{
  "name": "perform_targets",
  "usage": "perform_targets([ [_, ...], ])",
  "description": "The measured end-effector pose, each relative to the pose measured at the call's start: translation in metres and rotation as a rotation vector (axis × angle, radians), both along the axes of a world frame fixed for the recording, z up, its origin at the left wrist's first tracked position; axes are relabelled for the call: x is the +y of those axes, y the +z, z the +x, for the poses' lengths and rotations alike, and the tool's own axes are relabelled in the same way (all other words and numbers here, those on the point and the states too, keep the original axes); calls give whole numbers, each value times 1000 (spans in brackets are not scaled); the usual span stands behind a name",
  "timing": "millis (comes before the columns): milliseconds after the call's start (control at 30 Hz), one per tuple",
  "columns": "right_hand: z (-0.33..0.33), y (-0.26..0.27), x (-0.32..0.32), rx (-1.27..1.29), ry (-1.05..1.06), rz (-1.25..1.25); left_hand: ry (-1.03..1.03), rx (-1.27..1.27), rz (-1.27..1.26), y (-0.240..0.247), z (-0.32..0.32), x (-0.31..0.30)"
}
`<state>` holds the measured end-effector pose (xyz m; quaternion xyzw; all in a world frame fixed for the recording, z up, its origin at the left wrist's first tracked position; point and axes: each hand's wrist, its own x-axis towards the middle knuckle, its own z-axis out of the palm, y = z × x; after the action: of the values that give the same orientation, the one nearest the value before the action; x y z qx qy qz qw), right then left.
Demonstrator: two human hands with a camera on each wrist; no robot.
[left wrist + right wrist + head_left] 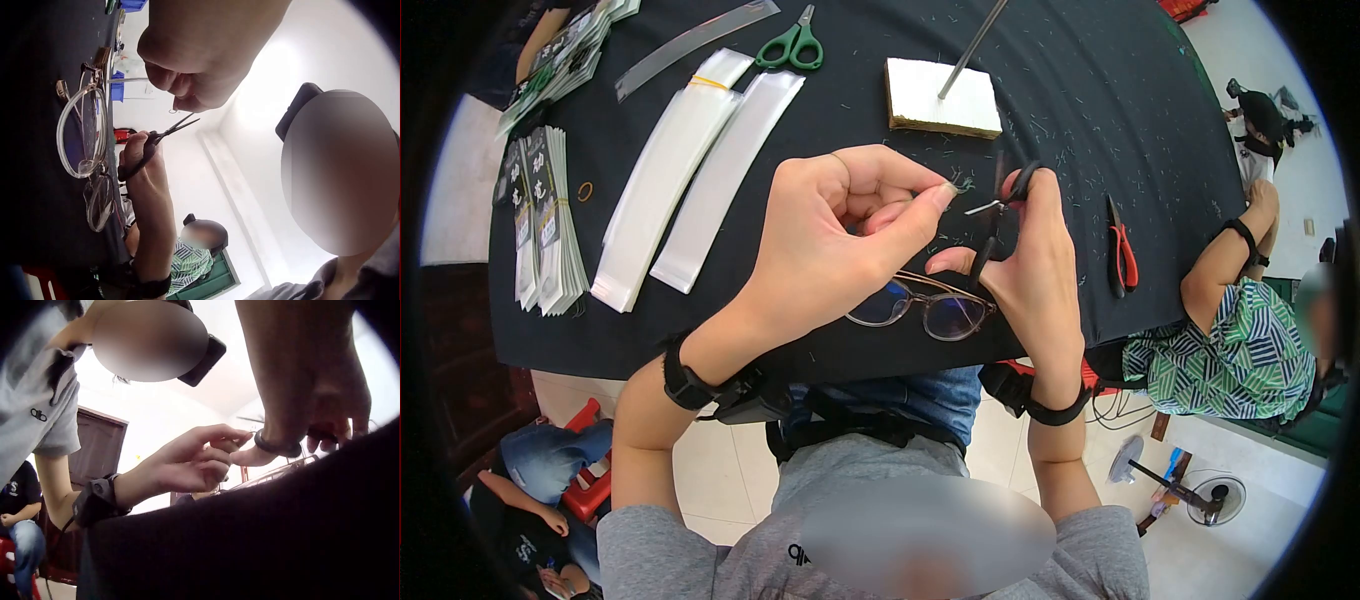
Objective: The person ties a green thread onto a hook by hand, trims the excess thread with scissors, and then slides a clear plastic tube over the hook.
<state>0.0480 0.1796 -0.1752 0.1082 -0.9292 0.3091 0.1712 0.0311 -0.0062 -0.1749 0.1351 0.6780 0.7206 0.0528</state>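
Between thumb and index finger, my left hand (830, 245) pinches a tiny tuft of green thread-like material (965, 186), its other fingers curled in. My right hand (1045, 275) holds a pair of black-handled scissors (998, 204), thumb and fingers at the loops. In the left wrist view the scissors (164, 134) have their blades spread, tips close to the left fingertips. Below both hands, a pair of eyeglasses (953, 317) lies on the black-covered table (830, 115). The right wrist view shows the scissors' dark loop (278, 449) beside the left fingertips.
A white-topped block (920, 95) holds an upright metal rod. Green scissors (790, 45), red-handled pliers (1124, 260), clear plastic sleeves (665, 180) and stacked printed packets (550, 225) lie around. Small clippings dot the cloth. Another person in a patterned shirt (1230, 350) sits at the right.
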Motion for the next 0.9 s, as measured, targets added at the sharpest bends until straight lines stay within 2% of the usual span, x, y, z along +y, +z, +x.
perform_targets([
  [167, 0, -1, -1, -89, 2, 62, 17, 0, 21, 1, 0, 2],
  [400, 1, -2, -2, -63, 22, 74, -17, -5, 29, -3, 0, 0],
  [600, 3, 1, -7, -30, -50, 90, -17, -23, 45, -1, 0, 0],
  [900, 6, 11, 2, -144, -175, -48, 22, 15, -11, -5, -3, 0],
])
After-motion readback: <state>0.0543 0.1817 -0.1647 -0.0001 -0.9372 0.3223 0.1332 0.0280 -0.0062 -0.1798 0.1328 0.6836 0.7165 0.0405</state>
